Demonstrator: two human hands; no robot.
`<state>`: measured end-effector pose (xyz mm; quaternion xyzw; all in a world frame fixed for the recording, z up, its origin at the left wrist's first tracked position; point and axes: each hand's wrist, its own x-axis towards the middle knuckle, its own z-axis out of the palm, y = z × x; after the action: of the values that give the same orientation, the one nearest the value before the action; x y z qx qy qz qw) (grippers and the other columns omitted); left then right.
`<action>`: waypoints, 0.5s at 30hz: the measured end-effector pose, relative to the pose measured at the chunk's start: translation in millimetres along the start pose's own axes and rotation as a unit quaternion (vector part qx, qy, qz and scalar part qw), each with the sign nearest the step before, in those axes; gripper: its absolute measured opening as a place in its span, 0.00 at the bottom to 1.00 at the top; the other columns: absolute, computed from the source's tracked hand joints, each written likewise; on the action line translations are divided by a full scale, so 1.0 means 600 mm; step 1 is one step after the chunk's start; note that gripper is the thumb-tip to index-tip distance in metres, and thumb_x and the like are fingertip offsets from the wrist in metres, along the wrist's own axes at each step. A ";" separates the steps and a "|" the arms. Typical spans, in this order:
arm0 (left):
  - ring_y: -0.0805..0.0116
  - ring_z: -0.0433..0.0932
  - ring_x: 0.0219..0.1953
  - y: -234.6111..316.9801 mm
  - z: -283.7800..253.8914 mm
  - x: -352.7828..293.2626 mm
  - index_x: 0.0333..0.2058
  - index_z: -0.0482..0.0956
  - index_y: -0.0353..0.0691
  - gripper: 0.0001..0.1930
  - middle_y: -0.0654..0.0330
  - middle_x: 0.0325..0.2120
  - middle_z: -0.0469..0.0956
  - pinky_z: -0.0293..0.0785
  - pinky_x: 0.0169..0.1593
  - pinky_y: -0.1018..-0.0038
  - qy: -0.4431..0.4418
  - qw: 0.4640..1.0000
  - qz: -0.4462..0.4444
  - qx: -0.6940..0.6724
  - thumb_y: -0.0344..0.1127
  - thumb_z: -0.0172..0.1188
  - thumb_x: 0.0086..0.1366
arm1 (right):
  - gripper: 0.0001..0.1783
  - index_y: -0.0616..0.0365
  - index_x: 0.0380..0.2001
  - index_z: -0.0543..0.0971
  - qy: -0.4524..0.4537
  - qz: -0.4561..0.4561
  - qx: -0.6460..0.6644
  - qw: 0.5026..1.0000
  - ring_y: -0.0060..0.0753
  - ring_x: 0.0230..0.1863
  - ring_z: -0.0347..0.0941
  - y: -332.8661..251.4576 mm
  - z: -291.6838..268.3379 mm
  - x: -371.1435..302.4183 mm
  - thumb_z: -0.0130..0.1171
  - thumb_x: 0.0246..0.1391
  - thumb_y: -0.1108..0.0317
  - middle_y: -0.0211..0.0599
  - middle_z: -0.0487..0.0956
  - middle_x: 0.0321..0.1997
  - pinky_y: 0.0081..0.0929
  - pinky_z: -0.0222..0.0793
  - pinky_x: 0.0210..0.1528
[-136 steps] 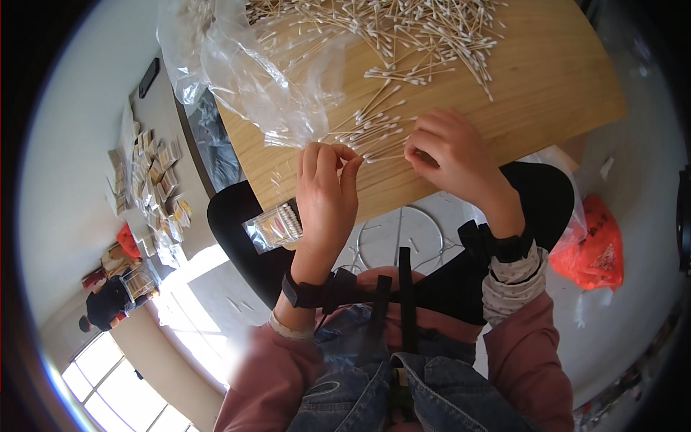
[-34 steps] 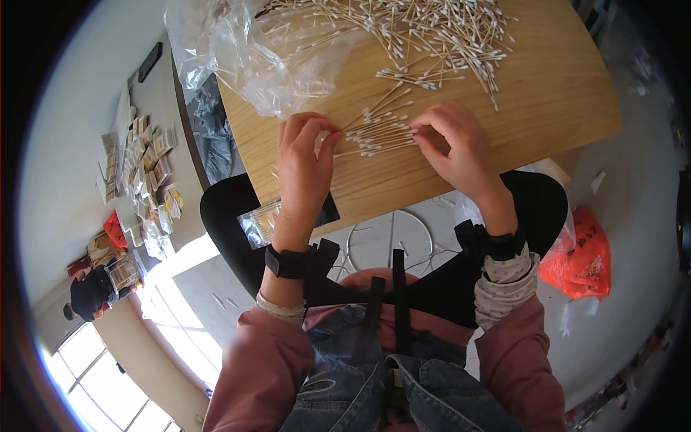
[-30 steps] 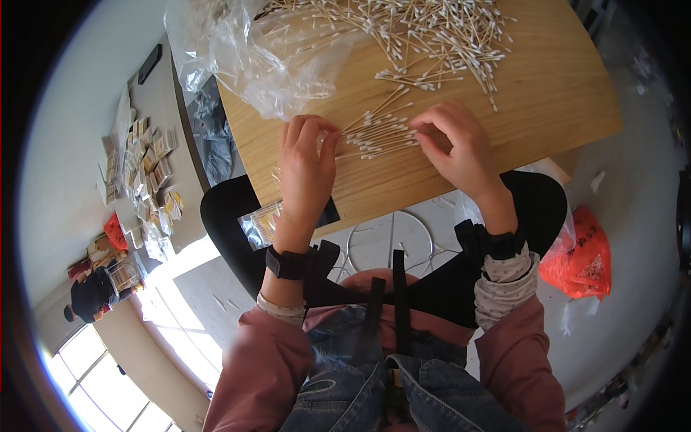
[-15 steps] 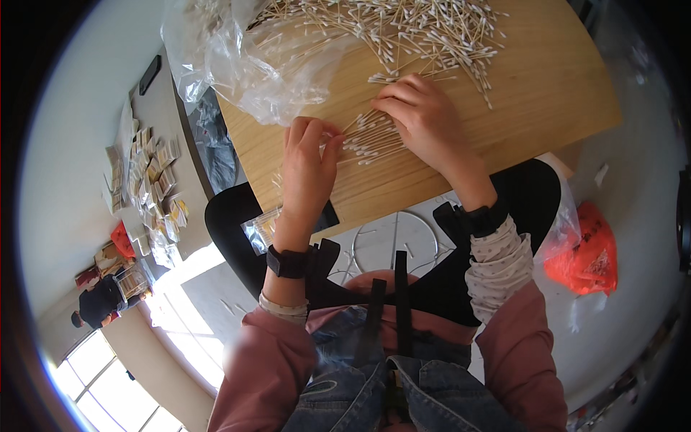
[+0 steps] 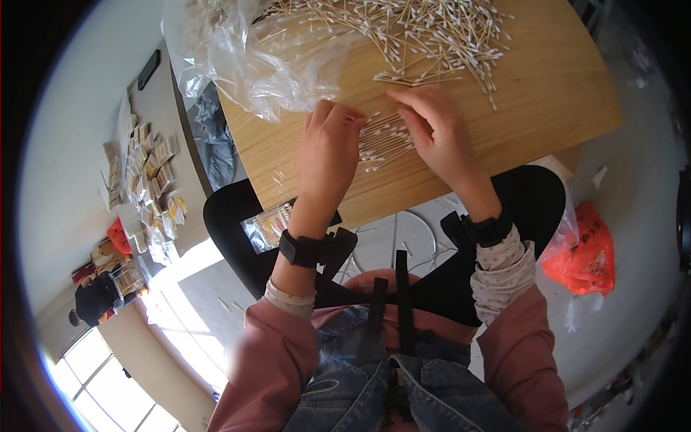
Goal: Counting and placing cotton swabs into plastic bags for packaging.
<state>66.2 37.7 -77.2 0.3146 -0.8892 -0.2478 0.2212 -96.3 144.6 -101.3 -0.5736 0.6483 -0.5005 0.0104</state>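
Observation:
Several cotton swabs (image 5: 389, 146) lie side by side in a loose row on the wooden table, between my two hands. At the row's left end my left hand (image 5: 330, 147) is closed, its fingertips pinched at a cotton swab whose white tip shows beside them. My right hand (image 5: 439, 126) hovers over the right end of the row, thumb and forefinger apart, with nothing visible between them. Beyond both hands spreads a big jumbled heap of cotton swabs (image 5: 432, 36). A clear plastic bag (image 5: 266, 75) lies crumpled to the left of the heap, with more swabs in and under it.
The wooden table (image 5: 547, 93) ends just before my lap. A small clear packet of swabs (image 5: 268, 229) rests on my left thigh. Many packets (image 5: 152, 183) lie on a surface at the left, near a dark phone (image 5: 149, 70). A red bag (image 5: 579, 252) is at the right.
My left hand has moved right and a little away from me, along the row. My right hand has shifted slightly right, its thumb and forefinger parting.

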 end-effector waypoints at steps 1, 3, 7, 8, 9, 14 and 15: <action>0.49 0.75 0.43 0.008 -0.002 -0.006 0.41 0.80 0.38 0.06 0.53 0.37 0.77 0.72 0.47 0.60 -0.009 0.999 -0.011 -0.030 0.27 0.61 0.65 | 0.14 0.57 0.46 0.83 0.019 0.033 0.024 0.999 0.41 0.45 0.77 0.000 -0.003 -0.003 0.63 0.55 0.78 0.37 0.83 0.42 0.35 0.75 0.48; 0.48 0.75 0.45 0.024 0.003 -0.020 0.45 0.80 0.38 0.10 0.52 0.40 0.78 0.72 0.49 0.60 -0.020 0.998 -0.020 -0.061 0.27 0.61 0.66 | 0.14 0.57 0.49 0.82 0.039 0.067 0.047 0.996 0.40 0.48 0.78 -0.003 -0.006 -0.009 0.62 0.59 0.77 0.39 0.83 0.44 0.34 0.75 0.49; 0.44 0.68 0.64 0.050 0.020 -0.070 0.65 0.66 0.34 0.26 0.44 0.61 0.70 0.61 0.67 0.53 0.065 0.997 -0.001 0.034 0.30 0.57 0.70 | 0.16 0.60 0.57 0.77 0.086 0.231 0.287 0.926 0.34 0.60 0.75 -0.019 -0.003 -0.020 0.53 0.71 0.68 0.40 0.80 0.56 0.29 0.70 0.62; 0.44 0.66 0.66 0.055 0.024 -0.079 0.66 0.65 0.33 0.26 0.44 0.62 0.69 0.57 0.69 0.53 0.072 0.996 -0.019 0.054 0.33 0.55 0.72 | 0.17 0.61 0.59 0.75 0.084 0.256 0.339 0.901 0.32 0.64 0.72 -0.025 -0.002 -0.021 0.50 0.74 0.64 0.41 0.78 0.60 0.29 0.67 0.65; 0.44 0.64 0.68 0.055 0.028 -0.085 0.67 0.64 0.32 0.26 0.43 0.64 0.68 0.54 0.71 0.52 0.079 0.993 -0.037 0.074 0.36 0.53 0.74 | 0.17 0.61 0.59 0.75 0.084 0.257 0.339 0.901 0.32 0.64 0.72 -0.028 0.000 -0.020 0.50 0.74 0.64 0.41 0.78 0.60 0.29 0.67 0.65; 0.53 0.63 0.69 0.060 0.023 -0.088 0.67 0.64 0.30 0.25 0.46 0.66 0.67 0.52 0.73 0.59 0.149 0.946 -0.165 -0.236 0.42 0.42 0.80 | 0.23 0.62 0.64 0.70 0.050 0.250 0.374 0.892 0.35 0.67 0.69 -0.051 0.015 -0.021 0.46 0.75 0.58 0.43 0.74 0.65 0.31 0.63 0.69; 0.56 0.63 0.69 0.066 0.018 -0.084 0.67 0.64 0.30 0.26 0.49 0.66 0.67 0.52 0.73 0.62 0.153 0.913 -0.194 -0.325 0.43 0.39 0.82 | 0.23 0.62 0.64 0.70 0.050 0.250 0.374 0.892 0.35 0.67 0.69 -0.053 0.018 -0.024 0.46 0.75 0.58 0.43 0.74 0.65 0.31 0.63 0.69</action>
<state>78.0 101.7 -74.5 0.4259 -0.6362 -0.5102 0.3919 -61.6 154.0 -93.6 -0.3200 0.5349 -0.7150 0.3167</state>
